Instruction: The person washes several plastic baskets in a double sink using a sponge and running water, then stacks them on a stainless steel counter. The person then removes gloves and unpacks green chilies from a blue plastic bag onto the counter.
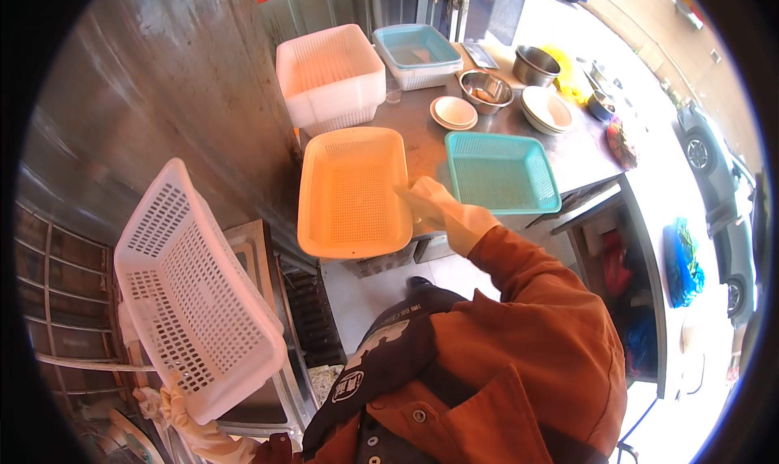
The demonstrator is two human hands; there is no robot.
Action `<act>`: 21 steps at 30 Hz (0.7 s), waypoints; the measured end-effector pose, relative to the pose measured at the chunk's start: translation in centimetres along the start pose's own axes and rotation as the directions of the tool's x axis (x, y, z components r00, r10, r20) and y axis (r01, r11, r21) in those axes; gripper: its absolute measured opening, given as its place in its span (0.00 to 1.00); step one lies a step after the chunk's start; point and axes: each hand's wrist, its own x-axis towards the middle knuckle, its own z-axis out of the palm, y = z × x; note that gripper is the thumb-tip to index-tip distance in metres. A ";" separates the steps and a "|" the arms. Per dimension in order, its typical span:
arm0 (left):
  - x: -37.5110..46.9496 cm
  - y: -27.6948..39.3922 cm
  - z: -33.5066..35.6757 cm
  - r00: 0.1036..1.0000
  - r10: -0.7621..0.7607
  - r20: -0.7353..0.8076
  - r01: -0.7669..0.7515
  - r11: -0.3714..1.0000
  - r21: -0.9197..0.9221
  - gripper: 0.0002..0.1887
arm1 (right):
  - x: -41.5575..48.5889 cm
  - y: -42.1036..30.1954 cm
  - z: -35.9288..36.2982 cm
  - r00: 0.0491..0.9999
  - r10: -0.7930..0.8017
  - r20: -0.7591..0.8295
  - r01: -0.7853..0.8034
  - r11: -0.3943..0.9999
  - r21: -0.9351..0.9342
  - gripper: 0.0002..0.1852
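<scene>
My left hand (pixel 176 406), in a pale rubber glove, grips the lower edge of a white perforated plastic basket (pixel 210 293), which is tilted at the left above a metal sink. The gloved right hand (pixel 429 199) is at the right rim of an orange perforated plastic basket (pixel 353 196) near the steel table's edge; whether its fingers close on the rim is unclear. A turquoise perforated basket (pixel 502 172) lies on the table just right of that hand.
Stacked white baskets (pixel 331 74) and a lidded blue-white container (pixel 420 56) stand at the back. Steel bowls (pixel 485 91) and pale bowls (pixel 546 109) sit to the right. A corrugated metal wall (pixel 176 86) rises at the left; an open-fronted cabinet (pixel 645 281) stands at the right.
</scene>
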 end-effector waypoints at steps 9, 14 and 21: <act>-2.4 3.4 10.7 0.981 0.103 0.166 -0.088 0.992 -0.092 0.16 | 5.1 18.9 -8.4 0.960 0.261 -0.103 -0.171 0.835 0.524 0.18; -2.1 6.6 19.3 0.984 0.155 0.092 -0.171 0.963 0.206 0.21 | 12.1 27.7 -7.6 0.806 0.578 0.131 -0.180 0.027 0.983 0.20; -5.4 10.8 29.5 0.993 0.109 0.044 -0.118 0.937 0.330 0.25 | 23.2 34.3 -6.4 0.797 0.493 0.349 0.042 -0.622 0.782 0.29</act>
